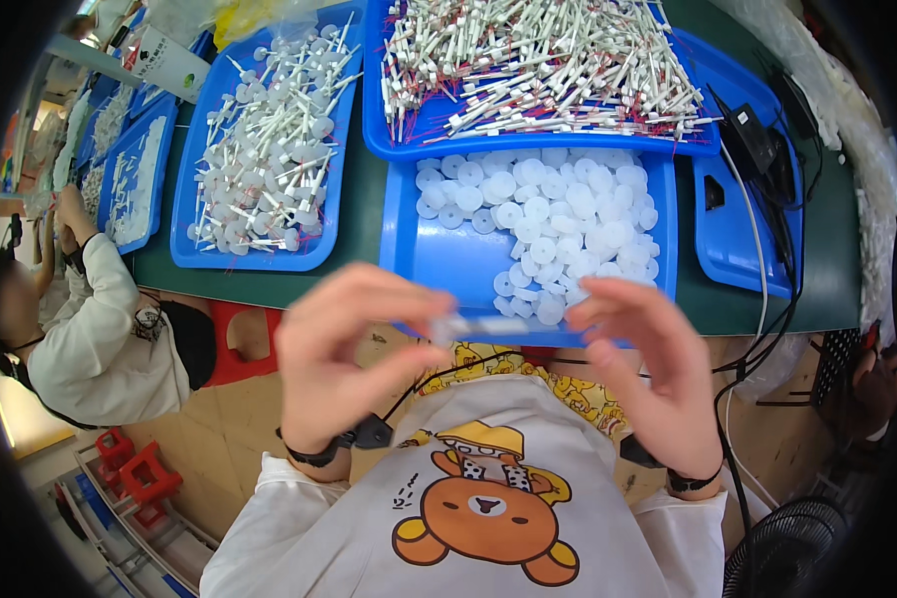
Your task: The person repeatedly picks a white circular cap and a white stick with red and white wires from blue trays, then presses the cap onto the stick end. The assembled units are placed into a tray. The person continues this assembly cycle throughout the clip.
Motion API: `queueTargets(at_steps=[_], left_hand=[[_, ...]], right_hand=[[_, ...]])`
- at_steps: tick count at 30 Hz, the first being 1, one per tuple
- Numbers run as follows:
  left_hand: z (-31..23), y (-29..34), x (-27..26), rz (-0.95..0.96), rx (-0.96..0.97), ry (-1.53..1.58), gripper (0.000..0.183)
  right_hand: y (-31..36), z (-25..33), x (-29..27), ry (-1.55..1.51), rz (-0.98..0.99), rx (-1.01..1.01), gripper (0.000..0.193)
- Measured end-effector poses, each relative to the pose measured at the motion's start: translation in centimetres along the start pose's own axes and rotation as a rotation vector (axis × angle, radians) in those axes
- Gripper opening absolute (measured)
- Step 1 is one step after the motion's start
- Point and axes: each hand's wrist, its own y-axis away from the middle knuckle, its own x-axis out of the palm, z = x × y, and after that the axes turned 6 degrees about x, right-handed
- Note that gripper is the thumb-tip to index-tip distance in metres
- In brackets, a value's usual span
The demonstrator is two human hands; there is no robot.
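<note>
My left hand [344,349] is closed, pinching a small white stick-like part [493,326] that points to the right. A translucent round piece seems to sit at its left end by my fingertips, though motion blurs it. Opposite, my right hand [653,364] has its thumb and fingers curved apart, with nothing visible between them. Both hands are over the near edge of a blue tray [439,254], where many translucent white discs [568,214] with centre holes lie piled toward the right.
A blue tray [394,143] of white sticks with red wires overlaps the far side. Left stands another blue tray [194,257] of sticks with discs. A blue lid-like tray [747,264] with black cables [767,179] is at right. A person [100,329] works at far left.
</note>
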Motion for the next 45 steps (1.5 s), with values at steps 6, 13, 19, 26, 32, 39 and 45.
queueTargets(at_steps=[6,13,19,26,32,39,45], left_hand=[[2.5,-3.3,-6.9,-0.643,0.084,-0.509,0.034],[1.1,-5.4,-2.0,-0.25,0.375,-1.074,0.054],[3.7,-2.7,6.2,0.128,0.182,-0.628,0.039],[4.8,-2.5,7.2,0.121,0.028,-0.49,0.028],[4.2,-2.4,6.7,0.155,-0.071,-0.276,0.027],[5.1,-2.4,6.5,0.158,0.04,-0.372,0.023],[5.1,-2.4,6.8,0.134,0.086,-0.436,0.021]], right_hand=[[-0.9,0.5,-1.9,0.339,-0.347,-0.276,0.022],[-3.5,2.0,-3.1,0.638,-0.326,-0.368,0.013],[-11.0,2.3,-5.5,0.913,-0.421,-0.669,0.016],[-17.0,2.6,-7.9,1.251,-0.424,-0.548,0.021],[-17.8,2.5,-7.7,1.18,-0.407,-0.497,0.012],[-16.8,3.5,-7.2,1.012,-0.529,-0.581,0.007],[-17.0,3.9,-7.7,1.089,-0.673,-1.023,0.011]])
